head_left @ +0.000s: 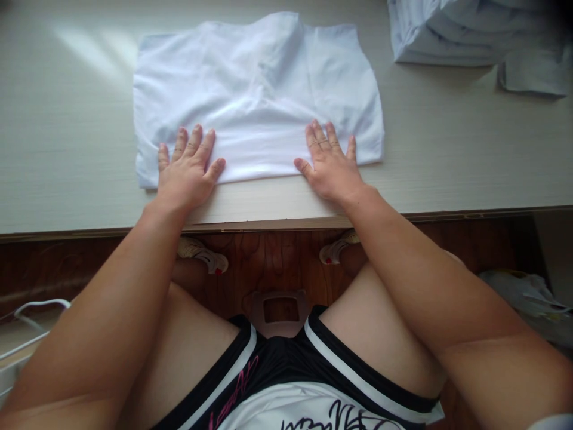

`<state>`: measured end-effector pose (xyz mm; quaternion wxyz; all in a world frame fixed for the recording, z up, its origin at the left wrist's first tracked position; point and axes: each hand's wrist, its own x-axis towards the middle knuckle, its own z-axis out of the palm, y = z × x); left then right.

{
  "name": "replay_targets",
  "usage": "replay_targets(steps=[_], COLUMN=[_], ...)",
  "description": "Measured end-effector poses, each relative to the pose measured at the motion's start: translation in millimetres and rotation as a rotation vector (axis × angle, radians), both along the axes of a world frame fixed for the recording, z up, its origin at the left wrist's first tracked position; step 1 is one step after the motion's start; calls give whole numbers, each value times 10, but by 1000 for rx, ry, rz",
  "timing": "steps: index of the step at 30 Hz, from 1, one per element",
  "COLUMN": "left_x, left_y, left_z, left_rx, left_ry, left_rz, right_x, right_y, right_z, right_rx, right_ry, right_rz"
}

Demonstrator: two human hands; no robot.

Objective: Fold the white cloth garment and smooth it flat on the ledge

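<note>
A white piece of folded cloth (pixel 259 101), apparently a garment, lies spread across the table in front of me. Its near edge runs almost parallel to the table's front edge, and soft wrinkles cross its middle. On its lower left part my left hand (pixel 188 170) rests flat with the fingers spread. My right hand (pixel 331 164) presses flat on the lower right part, fingers stretched and thumb pointing inward. Neither hand grips the cloth. Its far edge is uneven, with a raised fold near the top middle.
A stack of folded white cloth (pixel 443 36) stands at the table's back right, with a small grey-white flat piece (pixel 532 74) beside it. The table's front edge (pixel 268 225) lies under my wrists. A plastic bag (pixel 523 292) is low on the right; a white hanger-like object (pixel 40 304) is at left.
</note>
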<state>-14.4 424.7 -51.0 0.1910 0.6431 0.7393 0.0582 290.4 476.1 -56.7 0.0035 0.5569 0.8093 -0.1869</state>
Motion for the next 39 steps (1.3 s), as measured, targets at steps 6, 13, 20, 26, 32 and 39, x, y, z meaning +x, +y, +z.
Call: replay_targets(steps=[6, 13, 20, 26, 32, 39], left_x=[-68, -361, -410, -459, -541, -579], left_y=[-17, -57, -63, -45, -39, -41], left_z=[47, 2, -10, -52, -89, -108], left_rx=[-15, -23, -60, -83, -80, -74], left_ry=[22, 83, 97, 148, 192, 174], left_rz=[-2, 32, 71, 88, 105, 128], right_x=[138, 345, 553, 666, 756, 763], right_y=[7, 6, 24, 21, -2, -5], right_z=[-5, 3, -49, -56, -47, -28], right_rx=[3, -8, -4, -14, -6, -29], right_ry=[14, -37, -36, -52, -41, -25], right_rz=[-19, -61, -88, -151, -190, -227])
